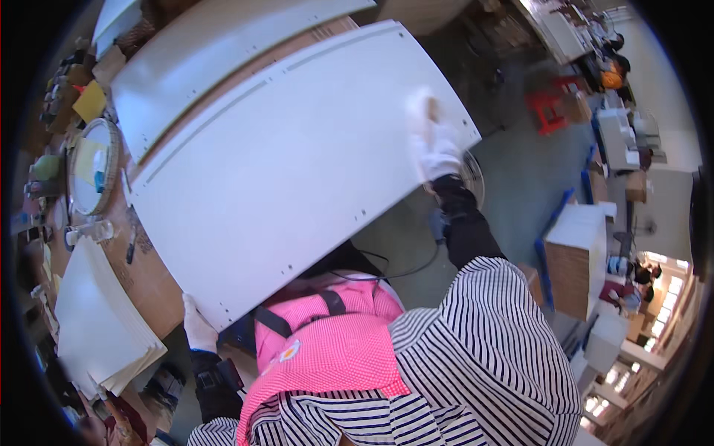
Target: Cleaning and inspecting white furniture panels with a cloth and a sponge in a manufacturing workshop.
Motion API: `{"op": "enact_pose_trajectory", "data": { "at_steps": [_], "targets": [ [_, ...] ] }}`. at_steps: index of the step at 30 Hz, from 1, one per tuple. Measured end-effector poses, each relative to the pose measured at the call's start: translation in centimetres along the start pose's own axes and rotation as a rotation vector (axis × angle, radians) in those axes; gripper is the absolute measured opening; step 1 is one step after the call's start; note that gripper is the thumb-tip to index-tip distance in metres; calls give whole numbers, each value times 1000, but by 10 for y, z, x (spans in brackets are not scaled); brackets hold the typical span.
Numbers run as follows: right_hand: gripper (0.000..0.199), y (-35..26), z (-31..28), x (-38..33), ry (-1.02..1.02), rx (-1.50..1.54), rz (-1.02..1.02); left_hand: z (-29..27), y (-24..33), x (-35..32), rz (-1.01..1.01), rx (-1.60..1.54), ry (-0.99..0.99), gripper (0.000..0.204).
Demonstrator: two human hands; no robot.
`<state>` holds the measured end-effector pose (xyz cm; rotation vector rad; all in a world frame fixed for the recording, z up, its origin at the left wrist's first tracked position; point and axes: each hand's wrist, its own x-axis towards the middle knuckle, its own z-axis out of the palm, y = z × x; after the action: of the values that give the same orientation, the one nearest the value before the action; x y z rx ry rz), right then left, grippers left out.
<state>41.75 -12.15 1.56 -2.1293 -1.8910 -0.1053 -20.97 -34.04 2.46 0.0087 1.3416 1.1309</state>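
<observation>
Head view is showing both white-gloved hands — left hand (198, 325), right hand (433, 145), seemingly blurred — clamping fingers on opposite edges of a large white flat rectangular panel (290, 163), lifting it above the brown workbench (152, 279); steady, level carrying is needed.

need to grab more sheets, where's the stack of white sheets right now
In the head view the stack of white sheets lies at lower left on the brown worktable, just left of the left hand gripping the big white panel's corner.

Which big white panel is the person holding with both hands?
The nearer white panel, gripped by the left hand and right hand. The other panel lies behind it on the table, untouched.
</observation>
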Motion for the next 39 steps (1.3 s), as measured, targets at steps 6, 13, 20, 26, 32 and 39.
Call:
{"op": "enact_pose_trajectory", "data": {
  "at_steps": [6, 13, 20, 26, 32, 39],
  "targets": [
    [65, 134, -21, 71, -116, -40, 754, 39, -14, 13, 65, 115, 335, 61],
    [44, 183, 33, 100, -39, 528, 569, 86, 20, 19, 345, 293, 722, 53],
    [45, 192, 53, 248, 17, 818, 444, 157, 106, 93, 895, 1566, 747, 29],
    [44, 74, 91, 414, -86, 1102, 532, 178, 219, 206, 549, 1744, 750, 31],
    [57, 7, 106, 497, -169, 637, 428, 188, 284, 291, 392, 833, 872, 65],
    [54, 1, 165, 515, -188, 861, 479, 166, 299, 336, 439, 1564, 818, 58]
  ]
}}
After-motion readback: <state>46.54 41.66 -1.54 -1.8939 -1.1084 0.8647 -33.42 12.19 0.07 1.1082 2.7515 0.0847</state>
